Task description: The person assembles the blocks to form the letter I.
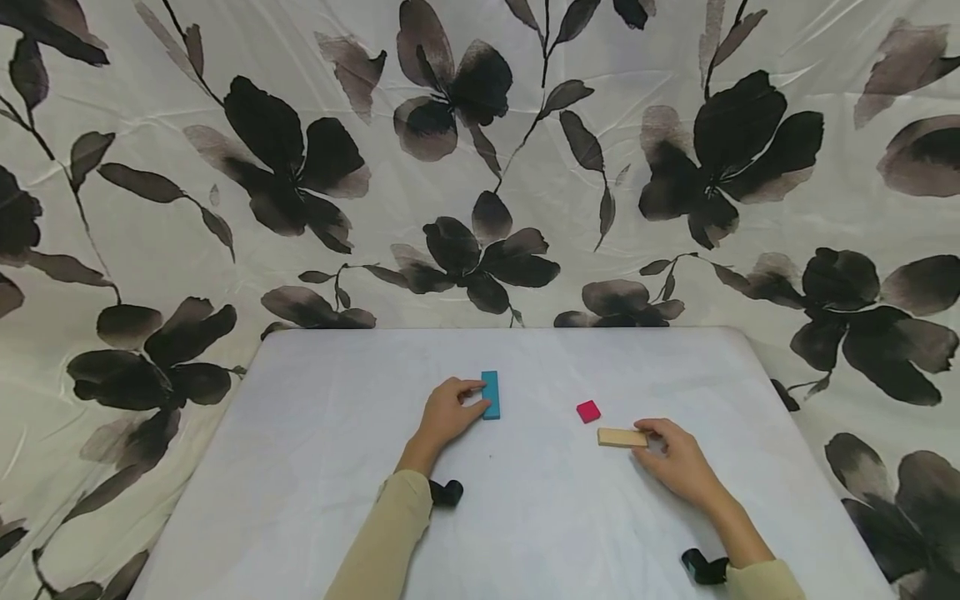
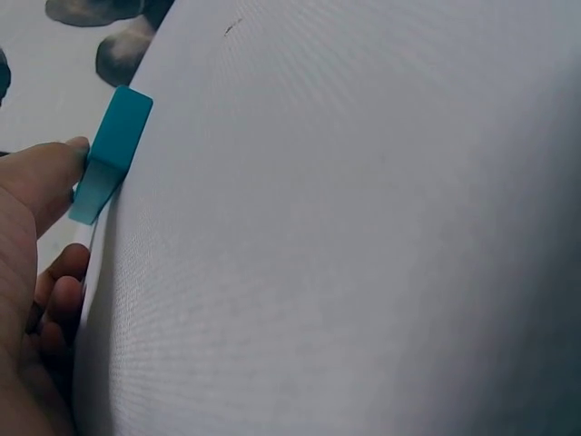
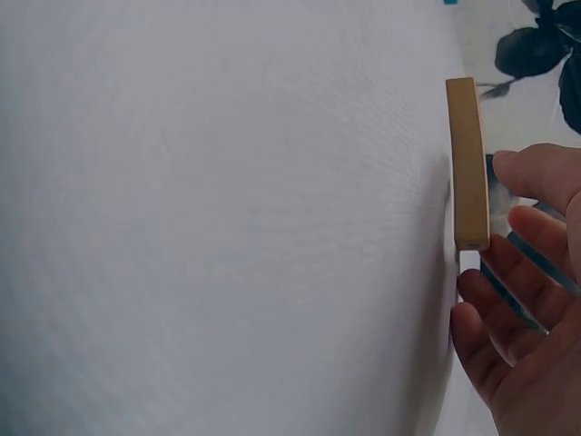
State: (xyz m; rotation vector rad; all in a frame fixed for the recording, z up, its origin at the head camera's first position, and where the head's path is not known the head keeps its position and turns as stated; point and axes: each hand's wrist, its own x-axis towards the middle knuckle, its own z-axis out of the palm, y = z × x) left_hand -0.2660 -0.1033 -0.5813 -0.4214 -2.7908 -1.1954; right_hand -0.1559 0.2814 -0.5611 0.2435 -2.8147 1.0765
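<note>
A blue rectangular block (image 1: 491,395) lies on the white table, its long side pointing away from me. My left hand (image 1: 444,415) is at its left side, index finger and thumb spread along that edge. In the left wrist view the thumb reaches up to the blue block (image 2: 123,132). To the right, a light wooden block (image 1: 622,437) lies crosswise. The index finger and thumb of my right hand (image 1: 678,458) stand apart around its right end. The right wrist view has a gap between the thumb and the wooden block (image 3: 467,163).
A small red square block (image 1: 588,412) lies just beyond the wooden one. Both wrists carry black camera mounts (image 1: 705,567). The table's far edge (image 1: 502,331) meets a floral curtain (image 1: 480,183).
</note>
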